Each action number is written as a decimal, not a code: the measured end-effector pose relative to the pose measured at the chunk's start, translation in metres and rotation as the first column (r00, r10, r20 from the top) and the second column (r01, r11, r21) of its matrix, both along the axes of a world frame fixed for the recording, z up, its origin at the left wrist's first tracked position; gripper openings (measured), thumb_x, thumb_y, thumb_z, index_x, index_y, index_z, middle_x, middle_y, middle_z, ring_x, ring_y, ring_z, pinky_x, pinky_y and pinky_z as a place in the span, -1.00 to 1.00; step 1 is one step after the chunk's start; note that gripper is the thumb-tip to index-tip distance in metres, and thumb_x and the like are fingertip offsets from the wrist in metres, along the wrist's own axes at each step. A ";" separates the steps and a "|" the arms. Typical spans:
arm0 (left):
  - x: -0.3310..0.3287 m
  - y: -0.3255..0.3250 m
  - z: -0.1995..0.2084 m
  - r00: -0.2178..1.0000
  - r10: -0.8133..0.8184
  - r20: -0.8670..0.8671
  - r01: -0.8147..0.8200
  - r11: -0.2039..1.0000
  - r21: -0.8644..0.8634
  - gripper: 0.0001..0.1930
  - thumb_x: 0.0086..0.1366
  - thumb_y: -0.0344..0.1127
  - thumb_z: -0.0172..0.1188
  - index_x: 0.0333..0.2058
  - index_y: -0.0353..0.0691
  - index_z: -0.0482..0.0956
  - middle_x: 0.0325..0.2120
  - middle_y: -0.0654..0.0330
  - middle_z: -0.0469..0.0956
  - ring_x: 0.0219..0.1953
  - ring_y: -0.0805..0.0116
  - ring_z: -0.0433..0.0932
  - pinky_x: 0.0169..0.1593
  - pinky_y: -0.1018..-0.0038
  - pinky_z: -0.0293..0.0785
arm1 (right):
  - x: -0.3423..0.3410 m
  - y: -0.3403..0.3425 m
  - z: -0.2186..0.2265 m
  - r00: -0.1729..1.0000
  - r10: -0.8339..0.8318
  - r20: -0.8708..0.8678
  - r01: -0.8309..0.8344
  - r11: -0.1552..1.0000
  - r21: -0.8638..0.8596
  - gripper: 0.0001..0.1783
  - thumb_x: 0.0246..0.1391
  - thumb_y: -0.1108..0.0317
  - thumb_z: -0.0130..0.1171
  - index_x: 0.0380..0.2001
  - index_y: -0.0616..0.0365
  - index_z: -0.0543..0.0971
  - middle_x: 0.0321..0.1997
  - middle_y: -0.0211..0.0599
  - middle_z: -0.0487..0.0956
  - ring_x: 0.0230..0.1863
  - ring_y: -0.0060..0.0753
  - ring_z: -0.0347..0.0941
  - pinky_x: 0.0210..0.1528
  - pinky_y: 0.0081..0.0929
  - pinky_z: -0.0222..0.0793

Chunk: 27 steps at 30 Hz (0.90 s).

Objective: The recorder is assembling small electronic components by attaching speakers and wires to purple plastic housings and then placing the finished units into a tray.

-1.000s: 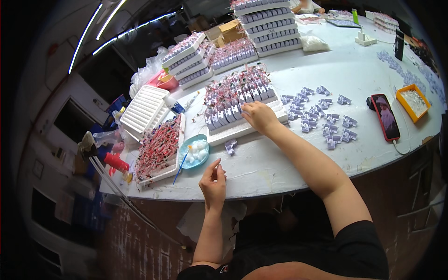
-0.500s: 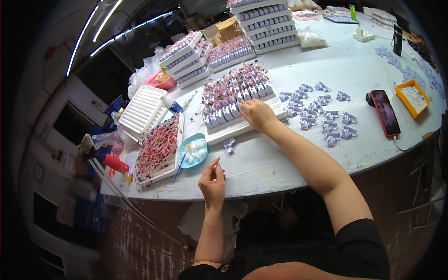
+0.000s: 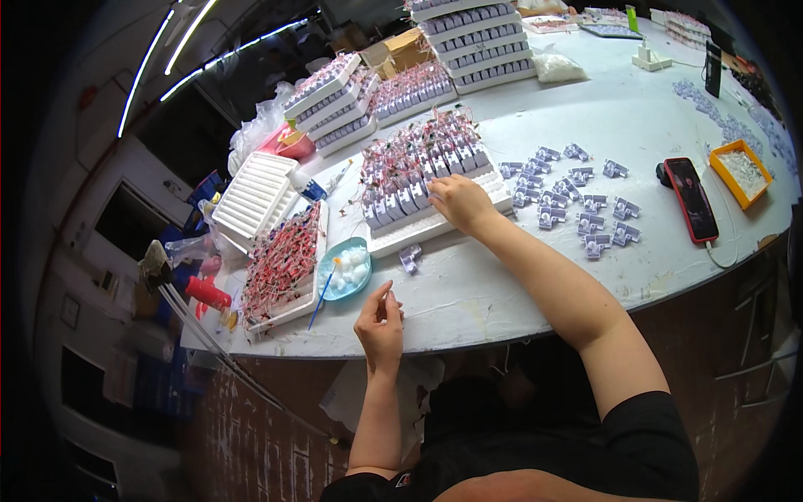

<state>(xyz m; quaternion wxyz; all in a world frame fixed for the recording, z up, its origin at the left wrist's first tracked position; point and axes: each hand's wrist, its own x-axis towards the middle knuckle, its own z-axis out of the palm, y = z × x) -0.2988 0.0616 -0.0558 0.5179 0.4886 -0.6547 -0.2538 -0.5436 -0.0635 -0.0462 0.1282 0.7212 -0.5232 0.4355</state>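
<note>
My right hand point(image 3: 458, 203) reaches over a white foam tray point(image 3: 401, 243) at the middle of the table. Its fingers are closed on a grey plastic housing at the front row, mostly hidden by the fingertips. Rows of grey housings point(image 3: 393, 207) with red and white wires stand upright in that tray. One loose grey housing point(image 3: 410, 258) lies in front of the tray. Near the table's front edge, my left hand point(image 3: 381, 330) hovers half curled, thumb and forefinger apart, with nothing visible in it. Beside it sits a blue dish point(image 3: 337, 293) of white cotton-like balls with a thin blue stick point(image 3: 319, 306).
A tray of red-wired parts point(image 3: 280, 272) lies at the left, below a white ribbed tray point(image 3: 253, 199). Several grey housings point(image 3: 552, 201) are scattered right of the middle. Farther right are a red-cased phone point(image 3: 691, 201) and a yellow box point(image 3: 768, 188). Filled trays point(image 3: 477, 50) stand stacked behind.
Hardly anything differs. My right hand stays at the front row of the tray with a very slight shift, and my left hand holds its place.
</note>
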 end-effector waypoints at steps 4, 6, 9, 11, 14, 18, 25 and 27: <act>0.000 0.000 -0.001 1.000 -0.002 -0.001 0.002 1.000 0.009 -0.76 0.36 -0.47 0.12 -0.03 -0.28 0.61 -0.55 0.24 0.59 -0.54 0.61 0.52 -0.43 0.66 0.43 | 0.000 0.000 -0.001 1.000 0.009 0.013 -0.009 1.000 0.003 -0.73 0.09 0.26 0.23 -0.18 0.17 0.62 -0.19 -0.26 0.64 -0.13 -0.20 0.54 -0.04 -0.31 0.47; 0.001 0.000 -0.001 1.000 -0.004 0.000 0.004 1.000 0.007 -0.76 0.36 -0.46 0.12 -0.02 -0.28 0.61 -0.55 0.24 0.59 -0.54 0.61 0.51 -0.43 0.66 0.43 | 0.000 0.001 0.000 1.000 0.008 0.011 -0.008 1.000 0.007 -0.73 0.10 0.26 0.23 -0.17 0.17 0.62 -0.18 -0.26 0.64 -0.12 -0.20 0.54 -0.04 -0.31 0.47; 0.002 -0.001 -0.003 1.000 -0.006 -0.007 0.006 1.000 0.010 -0.76 0.36 -0.46 0.12 -0.02 -0.28 0.61 -0.55 0.24 0.59 -0.54 0.61 0.51 -0.43 0.66 0.43 | 0.000 0.001 0.001 1.000 0.006 0.009 -0.006 1.000 0.014 -0.73 0.10 0.26 0.23 -0.17 0.17 0.62 -0.18 -0.26 0.64 -0.12 -0.21 0.54 -0.03 -0.31 0.47; 0.002 0.000 -0.002 1.000 -0.005 -0.014 0.005 1.000 0.015 -0.76 0.36 -0.46 0.12 -0.02 -0.28 0.61 -0.55 0.24 0.59 -0.54 0.61 0.52 -0.43 0.66 0.43 | 0.001 0.002 0.001 1.000 0.005 0.009 -0.005 1.000 0.017 -0.72 0.09 0.26 0.23 -0.17 0.17 0.62 -0.18 -0.26 0.64 -0.12 -0.21 0.54 -0.03 -0.31 0.47; 0.000 0.000 -0.001 1.000 -0.003 0.010 0.003 1.000 0.001 -0.76 0.36 -0.46 0.12 -0.02 -0.29 0.61 -0.55 0.24 0.59 -0.54 0.61 0.52 -0.43 0.65 0.43 | -0.001 0.000 0.000 1.000 0.005 0.005 -0.005 1.000 0.011 -0.72 0.09 0.26 0.24 -0.16 0.17 0.62 -0.17 -0.25 0.64 -0.12 -0.21 0.54 -0.03 -0.31 0.47; 0.001 -0.001 -0.001 1.000 -0.001 0.005 0.001 1.000 0.006 -0.76 0.36 -0.46 0.12 -0.03 -0.29 0.61 -0.55 0.24 0.59 -0.53 0.60 0.53 -0.42 0.64 0.45 | 0.000 -0.001 0.000 1.000 0.007 0.009 -0.007 1.000 0.016 -0.72 0.09 0.27 0.24 -0.16 0.17 0.63 -0.16 -0.26 0.65 -0.11 -0.22 0.55 -0.02 -0.32 0.47; -0.001 0.001 0.002 1.000 0.004 0.018 -0.004 1.000 0.013 -0.76 0.37 -0.45 0.12 -0.03 -0.29 0.61 -0.54 0.23 0.59 -0.53 0.59 0.54 -0.41 0.65 0.46 | 0.000 0.001 0.002 1.000 0.007 0.010 -0.008 1.000 0.016 -0.73 0.10 0.26 0.23 -0.17 0.16 0.63 -0.18 -0.27 0.64 -0.14 -0.22 0.55 -0.05 -0.31 0.47; 0.000 0.000 0.000 1.000 0.002 0.012 -0.002 1.000 0.013 -0.76 0.37 -0.44 0.12 -0.03 -0.29 0.61 -0.54 0.23 0.59 -0.52 0.59 0.54 -0.41 0.65 0.46 | 0.000 0.001 0.001 1.000 0.009 0.007 -0.009 1.000 0.017 -0.73 0.10 0.26 0.23 -0.17 0.16 0.62 -0.19 -0.27 0.64 -0.14 -0.22 0.55 -0.05 -0.31 0.47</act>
